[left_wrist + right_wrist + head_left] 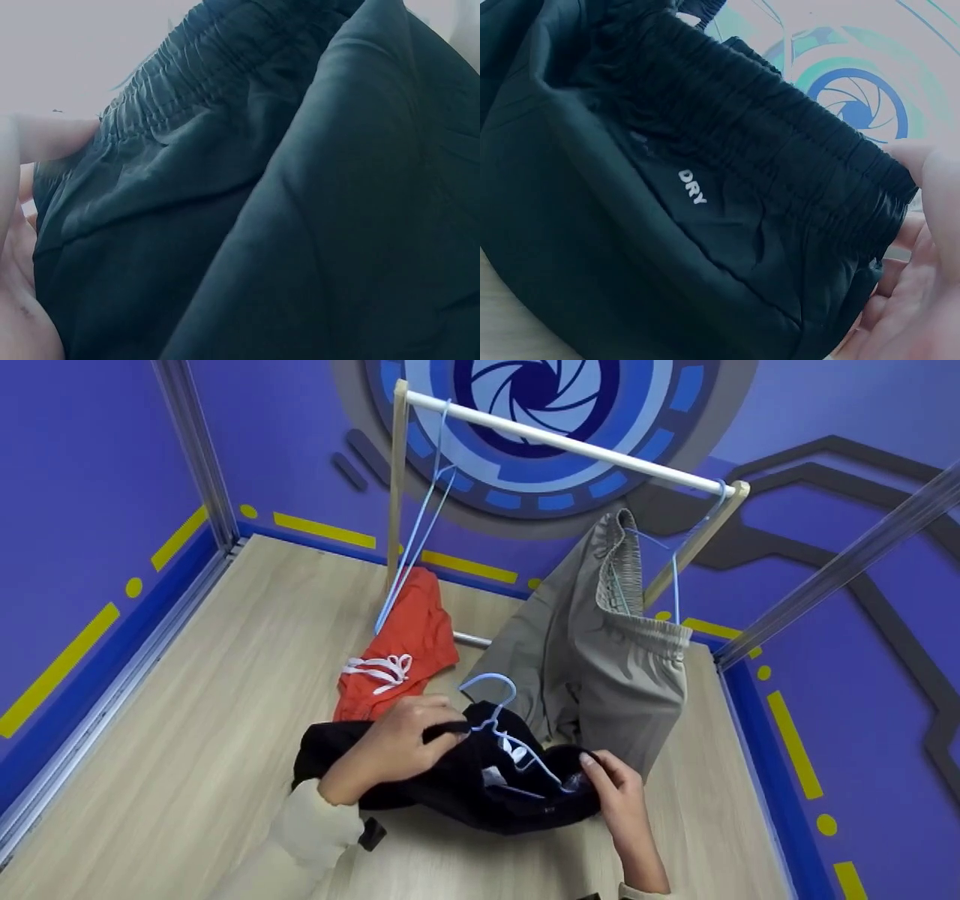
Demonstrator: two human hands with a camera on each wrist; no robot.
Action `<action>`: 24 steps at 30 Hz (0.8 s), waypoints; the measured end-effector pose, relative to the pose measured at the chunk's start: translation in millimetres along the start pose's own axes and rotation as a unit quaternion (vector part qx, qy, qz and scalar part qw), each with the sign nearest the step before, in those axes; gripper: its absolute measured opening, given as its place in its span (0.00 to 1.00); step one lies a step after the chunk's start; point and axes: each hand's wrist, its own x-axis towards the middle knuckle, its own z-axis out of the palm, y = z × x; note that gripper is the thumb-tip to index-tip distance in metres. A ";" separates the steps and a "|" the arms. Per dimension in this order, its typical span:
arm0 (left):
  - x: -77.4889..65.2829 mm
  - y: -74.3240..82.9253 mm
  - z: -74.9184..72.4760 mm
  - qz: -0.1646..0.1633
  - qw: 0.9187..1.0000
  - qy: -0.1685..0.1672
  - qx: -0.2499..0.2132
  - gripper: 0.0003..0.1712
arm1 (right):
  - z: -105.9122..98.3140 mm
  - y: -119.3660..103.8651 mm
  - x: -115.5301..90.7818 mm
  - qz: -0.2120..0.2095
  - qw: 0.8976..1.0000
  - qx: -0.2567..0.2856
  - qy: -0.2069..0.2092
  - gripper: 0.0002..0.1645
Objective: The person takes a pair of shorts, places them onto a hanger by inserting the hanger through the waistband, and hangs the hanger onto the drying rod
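Black pants (442,799) with a gathered elastic waistband are held up over the floor by both hands. My left hand (409,739) pinches the waistband at its left part, close by the neck of a light blue hanger (491,682). The hanger's hook points up, and its lower part sits inside the waist opening. At the right end of the waistband (810,165), my right hand (619,791) pinches the fabric between thumb and fingers. White "DRY" lettering (692,187) shows on the black cloth in the right wrist view.
Behind stands a rack with a white bar (562,439) and wooden posts. Red shorts (420,622) with white drawstrings hang at its left on a blue hanger (420,540). Grey pants (622,682) hang at its right. Blue-purple walls (97,457) enclose the wood-pattern floor (172,720).
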 end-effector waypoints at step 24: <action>-1.4 -0.5 3.9 -0.018 0.999 0.050 -0.001 0.05 | 26.1 -26.2 -13.7 -0.105 0.980 -0.160 0.046 0.06</action>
